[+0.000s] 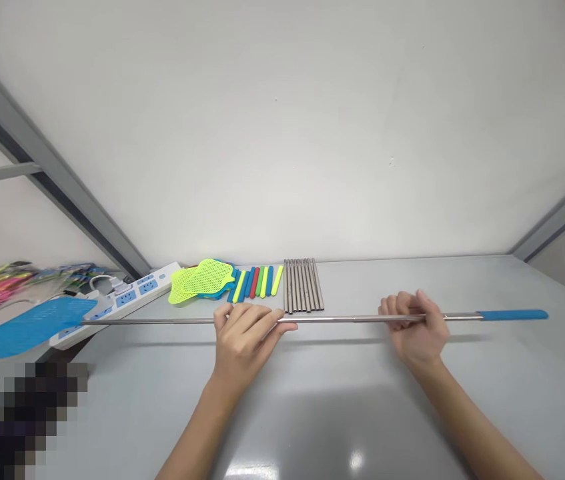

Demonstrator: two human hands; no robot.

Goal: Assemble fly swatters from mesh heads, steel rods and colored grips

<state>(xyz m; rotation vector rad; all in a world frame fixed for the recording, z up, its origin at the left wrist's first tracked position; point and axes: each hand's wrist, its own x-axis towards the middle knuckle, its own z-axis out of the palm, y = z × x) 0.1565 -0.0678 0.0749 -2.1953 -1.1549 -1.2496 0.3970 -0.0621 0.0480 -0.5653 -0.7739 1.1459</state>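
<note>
A long fly swatter (342,319) with an extended metal telescopic rod lies level across the view, just above the table. Its blue swatting head points left and its blue handle grip points right. My left hand (245,337) is closed on the rod near its middle, thumb below and fingers over the top. Farther right, my right hand (416,330) wraps round the rod close to the blue grip. Behind my left hand lie loose swatter heads (207,277) in yellow-green and blue, a row of coloured handle grips (255,283), and several metal rods (303,287) side by side.
A white power strip (135,293) with a plug in it runs along the table's left side, partly under the blue swatter head. Plastic-wrapped colourful items (2,293) lie beyond it. Grey frame posts (57,157) and a white wall (312,133) border the grey table (312,400).
</note>
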